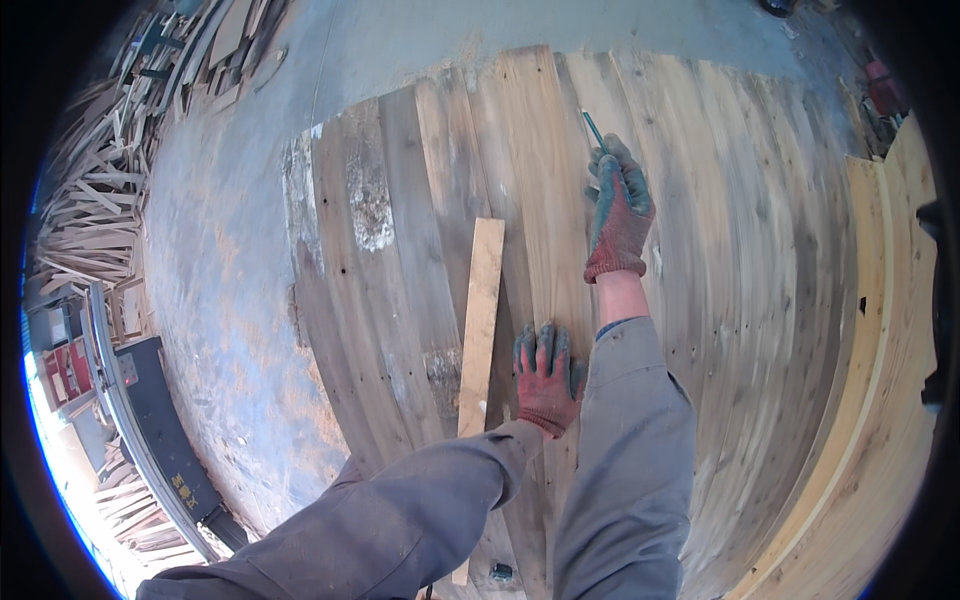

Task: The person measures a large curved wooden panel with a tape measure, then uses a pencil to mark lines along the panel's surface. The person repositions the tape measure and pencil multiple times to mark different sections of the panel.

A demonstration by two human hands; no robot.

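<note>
My left hand [546, 378], in a red and dark grey-green work glove, presses flat on weathered planks [540, 150] with its fingers stretched out. Just to its left lies a loose narrow light-wood board [482, 310], partly hidden under my left sleeve. Farther out, my right hand [620, 205], gloved alike, is closed round a thin green pencil [594, 128]. The pencil's far end points up and left, above the planks. Close to my body, a small dark green object [501, 572] rests on the wood; its kind is too small to tell.
The planks lie side by side on a dusty grey floor [230, 200]. Heaped wood scraps [100, 200] line the left side, near a dark long machine or bench [165, 430]. Pale long boards [870, 330] run along the right edge. A red object [884, 88] stands at the far right.
</note>
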